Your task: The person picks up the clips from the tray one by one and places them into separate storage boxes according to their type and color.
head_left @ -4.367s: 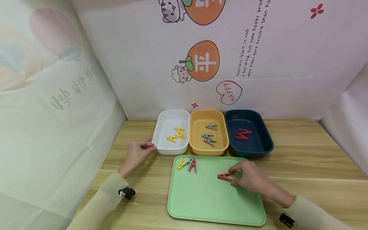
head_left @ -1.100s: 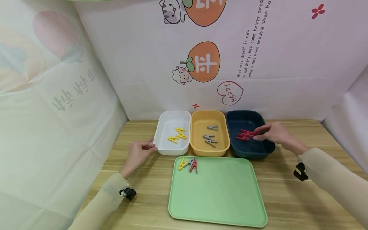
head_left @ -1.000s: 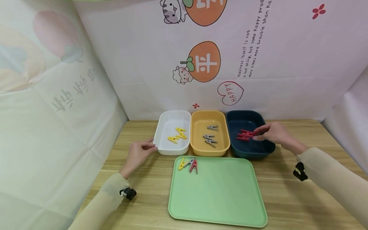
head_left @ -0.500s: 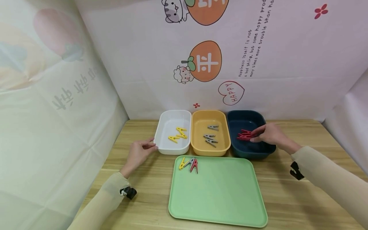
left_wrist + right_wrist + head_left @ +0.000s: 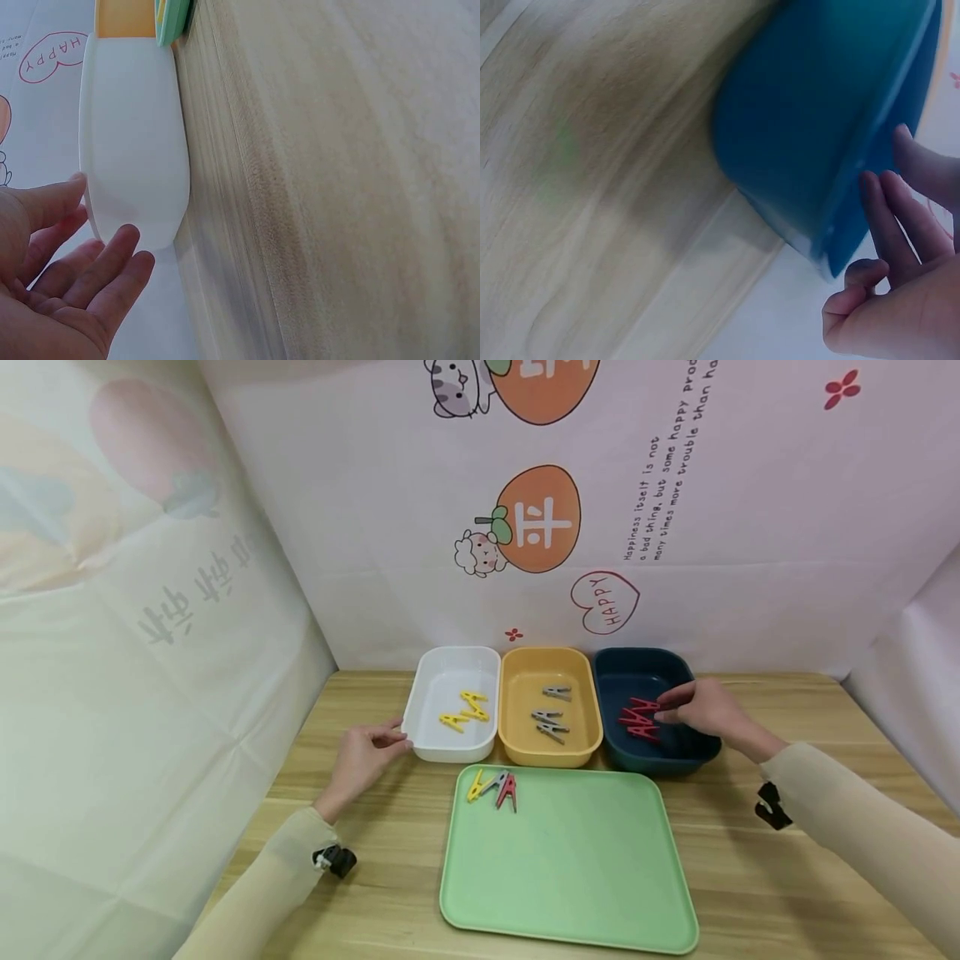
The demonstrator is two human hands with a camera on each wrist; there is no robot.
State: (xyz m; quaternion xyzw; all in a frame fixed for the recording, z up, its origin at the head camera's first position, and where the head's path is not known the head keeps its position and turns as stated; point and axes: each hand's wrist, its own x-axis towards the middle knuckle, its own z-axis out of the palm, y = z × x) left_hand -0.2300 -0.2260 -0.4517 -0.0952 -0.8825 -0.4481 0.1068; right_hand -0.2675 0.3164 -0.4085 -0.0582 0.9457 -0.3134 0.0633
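Note:
In the head view my left hand [image 5: 365, 762] is at the left rim of a white bin [image 5: 447, 747], thumb and fingers pinching its near corner. In the left wrist view the thumb is on the rim and the other fingers spread beside the outer wall. Three yellow clothespins [image 5: 465, 712] lie inside. My right hand [image 5: 708, 710] reaches over the right rim of a dark blue bin [image 5: 678, 760]. Its thumb and fingertips are parted with nothing between them, right beside red clothespins [image 5: 640, 720] clustered on the bin floor. The right wrist view shows the fingers inside the rim.
Between the two bins stands a yellow bin [image 5: 517, 743] with three grey clothespins [image 5: 551, 714]. In front lies a green tray [image 5: 566, 868]; a yellow clothespin [image 5: 476, 785], a grey clothespin [image 5: 495, 782] and a red clothespin [image 5: 507, 793] sit at its far left corner.
The right hand carried a red clothespin from the green tray into the dark blue bin and let it go beside the other red ones. The left hand stayed at the white bin.

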